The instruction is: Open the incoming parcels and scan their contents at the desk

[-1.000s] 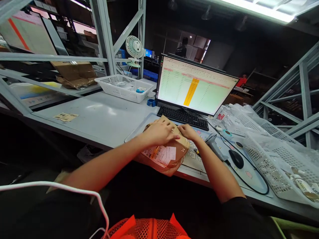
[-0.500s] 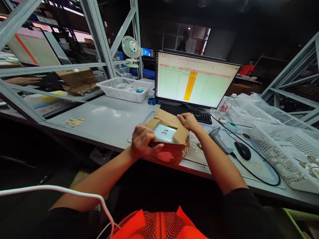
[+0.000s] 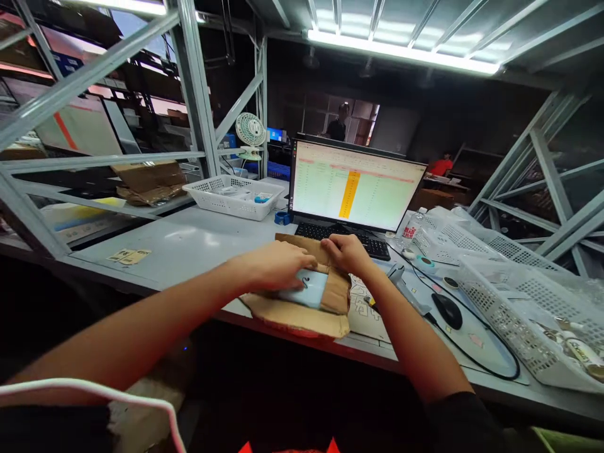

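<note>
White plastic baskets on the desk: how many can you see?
3. One basket sits left of the monitor; a second lies at the desk's right edge; a third is behind it, under clear plastic. More may be hidden there.

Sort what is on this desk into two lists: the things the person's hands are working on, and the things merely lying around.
In hand:
left hand
right hand
cardboard box, flaps open
light blue packet inside it

Lying about:
monitor
keyboard
mouse
barcode scanner
white basket
small fan
tape roll
</note>
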Tool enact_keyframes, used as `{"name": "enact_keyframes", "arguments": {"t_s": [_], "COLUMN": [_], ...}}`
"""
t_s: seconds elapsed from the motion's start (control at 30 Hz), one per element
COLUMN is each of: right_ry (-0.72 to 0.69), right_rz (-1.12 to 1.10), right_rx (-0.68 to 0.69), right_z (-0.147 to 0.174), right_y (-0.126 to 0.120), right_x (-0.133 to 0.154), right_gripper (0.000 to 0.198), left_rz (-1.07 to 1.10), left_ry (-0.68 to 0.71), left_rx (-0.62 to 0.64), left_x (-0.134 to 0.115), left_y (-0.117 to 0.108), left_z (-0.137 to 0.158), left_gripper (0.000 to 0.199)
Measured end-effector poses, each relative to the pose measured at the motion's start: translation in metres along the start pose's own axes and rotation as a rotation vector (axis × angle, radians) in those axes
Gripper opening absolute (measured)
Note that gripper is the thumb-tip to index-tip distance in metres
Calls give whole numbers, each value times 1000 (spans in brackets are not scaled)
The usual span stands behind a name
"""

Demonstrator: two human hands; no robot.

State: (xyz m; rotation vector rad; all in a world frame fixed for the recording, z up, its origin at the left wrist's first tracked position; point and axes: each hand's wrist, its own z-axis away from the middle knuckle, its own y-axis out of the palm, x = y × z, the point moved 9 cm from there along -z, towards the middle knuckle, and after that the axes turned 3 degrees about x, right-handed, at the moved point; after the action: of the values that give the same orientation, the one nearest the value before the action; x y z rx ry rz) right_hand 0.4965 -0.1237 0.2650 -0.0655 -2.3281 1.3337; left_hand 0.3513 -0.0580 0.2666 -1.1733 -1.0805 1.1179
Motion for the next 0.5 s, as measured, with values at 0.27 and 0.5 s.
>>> {"name": "enact_keyframes", "arguments": {"t_s": [0.27, 0.5], "right_ry": [-6, 76], "right_rz": [99, -268], "right_rx": [19, -300], "right_z": [3, 33], "right_y": [0, -25], "right_x": [14, -22], "right_gripper": [38, 43], "left_rz": [-1, -136], "left_ry": [35, 149], "left_rx": [178, 78], "left_x": [4, -14], "left_y": [14, 14], "left_z": [-8, -22], "left_gripper": [85, 56]}}
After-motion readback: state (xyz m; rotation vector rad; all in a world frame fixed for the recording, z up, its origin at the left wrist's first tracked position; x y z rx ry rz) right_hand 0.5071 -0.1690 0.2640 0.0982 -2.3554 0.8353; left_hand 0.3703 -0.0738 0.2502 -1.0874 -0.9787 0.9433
